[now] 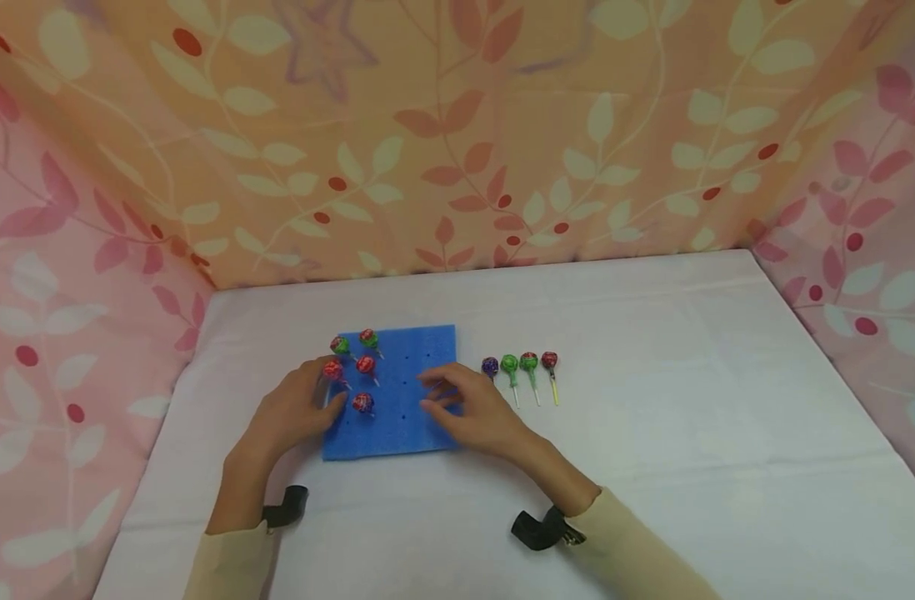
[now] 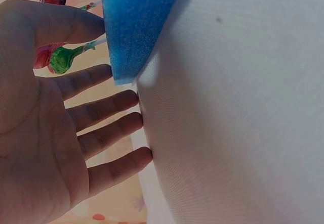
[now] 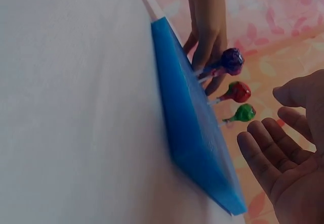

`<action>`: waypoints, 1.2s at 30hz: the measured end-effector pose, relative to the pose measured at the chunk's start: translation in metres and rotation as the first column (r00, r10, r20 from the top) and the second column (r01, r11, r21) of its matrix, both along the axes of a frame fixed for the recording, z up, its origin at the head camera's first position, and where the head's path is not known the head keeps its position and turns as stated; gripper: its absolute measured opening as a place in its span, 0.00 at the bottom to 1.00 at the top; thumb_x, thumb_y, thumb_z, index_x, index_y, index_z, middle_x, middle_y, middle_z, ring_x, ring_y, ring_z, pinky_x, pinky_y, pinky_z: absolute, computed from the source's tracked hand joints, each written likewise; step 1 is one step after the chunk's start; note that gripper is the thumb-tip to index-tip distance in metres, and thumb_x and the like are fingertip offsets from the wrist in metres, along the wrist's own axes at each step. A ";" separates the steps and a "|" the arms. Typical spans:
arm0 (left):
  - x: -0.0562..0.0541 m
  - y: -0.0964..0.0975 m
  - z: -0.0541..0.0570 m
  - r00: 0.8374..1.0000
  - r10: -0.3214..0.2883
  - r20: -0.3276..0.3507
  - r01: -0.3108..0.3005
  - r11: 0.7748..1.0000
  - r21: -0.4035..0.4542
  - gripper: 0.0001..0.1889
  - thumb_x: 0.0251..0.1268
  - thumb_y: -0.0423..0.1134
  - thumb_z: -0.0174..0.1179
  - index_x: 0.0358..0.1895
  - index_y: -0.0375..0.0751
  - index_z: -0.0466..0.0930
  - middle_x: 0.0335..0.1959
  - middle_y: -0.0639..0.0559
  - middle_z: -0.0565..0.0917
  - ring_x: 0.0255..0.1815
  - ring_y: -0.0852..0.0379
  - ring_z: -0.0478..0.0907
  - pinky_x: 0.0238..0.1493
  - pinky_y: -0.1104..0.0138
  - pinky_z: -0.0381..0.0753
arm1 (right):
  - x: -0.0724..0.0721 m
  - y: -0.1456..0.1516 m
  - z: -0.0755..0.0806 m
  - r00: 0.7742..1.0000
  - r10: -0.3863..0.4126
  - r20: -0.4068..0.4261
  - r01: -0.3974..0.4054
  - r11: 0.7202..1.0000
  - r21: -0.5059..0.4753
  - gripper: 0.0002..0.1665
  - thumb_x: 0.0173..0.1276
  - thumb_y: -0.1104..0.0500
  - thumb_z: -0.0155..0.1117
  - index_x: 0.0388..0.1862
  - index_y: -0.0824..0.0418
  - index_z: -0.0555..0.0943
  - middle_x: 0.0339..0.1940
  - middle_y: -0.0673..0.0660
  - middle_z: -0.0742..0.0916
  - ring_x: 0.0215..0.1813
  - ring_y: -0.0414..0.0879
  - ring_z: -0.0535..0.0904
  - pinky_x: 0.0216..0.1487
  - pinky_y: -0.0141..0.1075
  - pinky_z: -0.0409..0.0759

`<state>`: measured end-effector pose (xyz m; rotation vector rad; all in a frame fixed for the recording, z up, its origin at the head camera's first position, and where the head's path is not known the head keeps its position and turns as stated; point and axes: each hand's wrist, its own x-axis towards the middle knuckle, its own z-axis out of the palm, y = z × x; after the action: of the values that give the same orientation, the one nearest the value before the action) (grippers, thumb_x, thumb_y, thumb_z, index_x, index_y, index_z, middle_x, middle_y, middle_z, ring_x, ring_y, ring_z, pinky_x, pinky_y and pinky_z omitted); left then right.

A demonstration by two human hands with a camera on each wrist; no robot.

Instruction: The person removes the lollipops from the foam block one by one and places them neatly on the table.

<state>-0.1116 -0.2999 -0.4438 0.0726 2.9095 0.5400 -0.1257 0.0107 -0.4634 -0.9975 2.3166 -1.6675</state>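
A blue foam board [image 1: 386,440] lies on the table with several lollipops stuck upright in its left half, among them a red-and-blue lollipop [image 1: 363,403] and a red lollipop [image 1: 365,365]. My left hand [image 1: 288,408] is at the board's left edge; in the left wrist view its thumb touches the foam and its fingers extend loosely beside it. Over the board's right side hovers my right hand [image 1: 482,414], fingers apart and slightly bent, holding nothing. Small holes [image 1: 403,417] show in the bare foam.
Right of the board lies a row of several loose lollipops: a purple lollipop [image 1: 490,366], a green lollipop [image 1: 510,363], a red-and-green lollipop [image 1: 528,362] and a dark red lollipop [image 1: 550,360] on a yellow stick. Patterned curtains [image 1: 457,150] enclose the white table [image 1: 690,375].
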 end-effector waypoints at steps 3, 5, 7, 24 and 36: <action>0.001 -0.001 0.002 1.000 0.000 -0.008 0.000 1.000 -0.006 0.37 0.74 0.49 0.61 0.79 0.34 0.64 0.75 0.29 0.73 0.75 0.28 0.71 0.71 0.31 0.74 | 0.000 -0.009 0.002 1.000 0.020 0.019 -0.020 1.000 -0.006 0.22 0.75 0.63 0.67 0.65 0.67 0.80 0.62 0.65 0.87 0.55 0.51 0.89 0.58 0.35 0.89; 0.001 -0.001 0.003 1.000 0.001 -0.013 -0.001 1.000 -0.009 0.37 0.73 0.49 0.61 0.79 0.33 0.64 0.75 0.29 0.73 0.76 0.28 0.71 0.71 0.30 0.74 | 0.000 -0.015 0.003 0.999 0.030 0.023 -0.030 1.000 -0.008 0.22 0.75 0.62 0.67 0.65 0.66 0.80 0.62 0.64 0.87 0.56 0.51 0.89 0.59 0.36 0.89; 0.000 -0.002 0.003 1.000 0.004 -0.019 -0.004 1.000 -0.009 0.37 0.73 0.48 0.61 0.79 0.33 0.64 0.75 0.29 0.73 0.76 0.28 0.71 0.70 0.30 0.74 | 0.000 -0.021 0.003 0.999 0.046 0.028 -0.046 0.999 -0.015 0.22 0.75 0.62 0.67 0.65 0.67 0.79 0.62 0.65 0.86 0.57 0.52 0.89 0.59 0.38 0.89; 0.003 -0.003 -0.003 0.999 -0.004 -0.041 0.004 1.000 -0.012 0.37 0.72 0.49 0.62 0.78 0.33 0.65 0.74 0.29 0.75 0.75 0.27 0.72 0.68 0.30 0.76 | 0.002 -0.054 -0.012 0.995 0.088 0.046 -0.088 0.996 -0.004 0.25 0.73 0.65 0.68 0.67 0.66 0.78 0.59 0.64 0.87 0.57 0.53 0.89 0.60 0.37 0.89; 0.000 -0.003 -0.006 0.998 -0.008 -0.054 0.008 1.000 -0.003 0.37 0.73 0.47 0.62 0.78 0.33 0.65 0.75 0.30 0.73 0.75 0.28 0.72 0.71 0.31 0.74 | 0.000 -0.071 -0.013 0.997 0.057 -0.047 -0.055 0.998 0.038 0.23 0.75 0.60 0.68 0.66 0.63 0.80 0.56 0.58 0.89 0.54 0.47 0.88 0.59 0.34 0.88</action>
<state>-0.1119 -0.3033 -0.4503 0.1002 2.9612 0.5416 -0.1257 -0.0603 -0.4762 -1.0967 2.3172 -1.5914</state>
